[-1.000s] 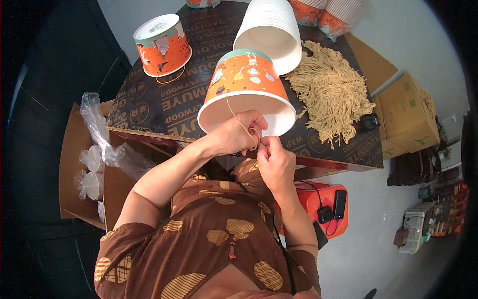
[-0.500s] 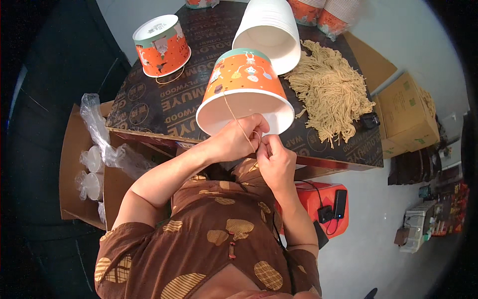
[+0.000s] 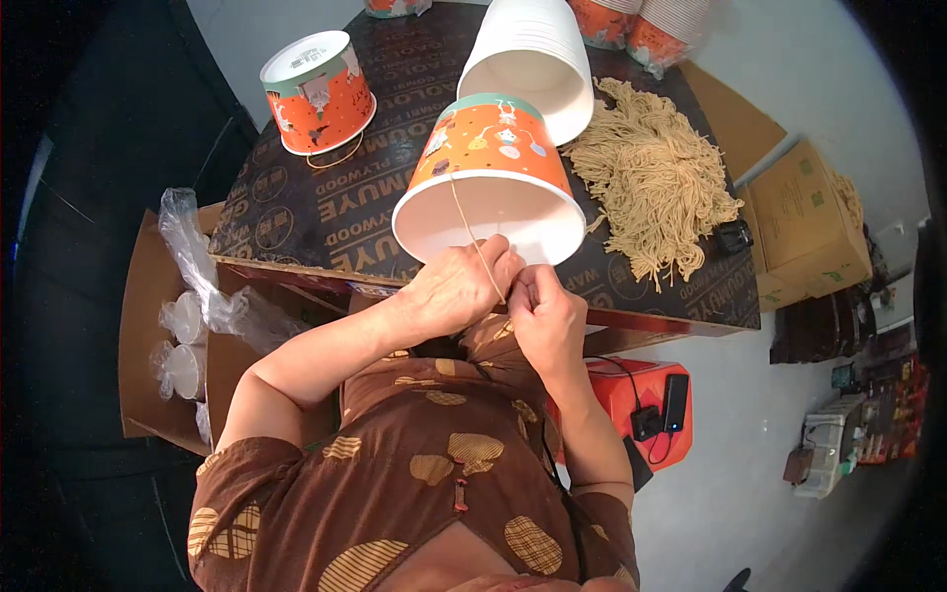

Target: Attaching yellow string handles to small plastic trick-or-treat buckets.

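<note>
An orange paper bucket point(image 3: 493, 148) with a green band and cartoon figures lies tipped at the table's near edge, its white mouth toward me. From its rim a thin tan cord point(image 3: 460, 209) runs down across the back of my left hand point(image 3: 464, 281). My left hand's fingers are curled closed at the bucket's mouth, around the cord. Beside it, my right hand point(image 3: 546, 314) pinches at the cord's lower part, thumb against fingers. The two hands meet; the cord's end is hidden between them.
A similar bucket point(image 3: 318, 94) stands upside down at the left with a cord loop. Behind lies a white bucket stack point(image 3: 528, 69); a tan cord heap point(image 3: 651, 178) is at the right. Cartons point(image 3: 814, 222) flank the table point(image 3: 306, 212). A red stool point(image 3: 646, 395) holds a power bank.
The left hand's fingers have curled in closer to the right hand. The bucket has shifted very slightly to the right; the right hand has hardly moved.
</note>
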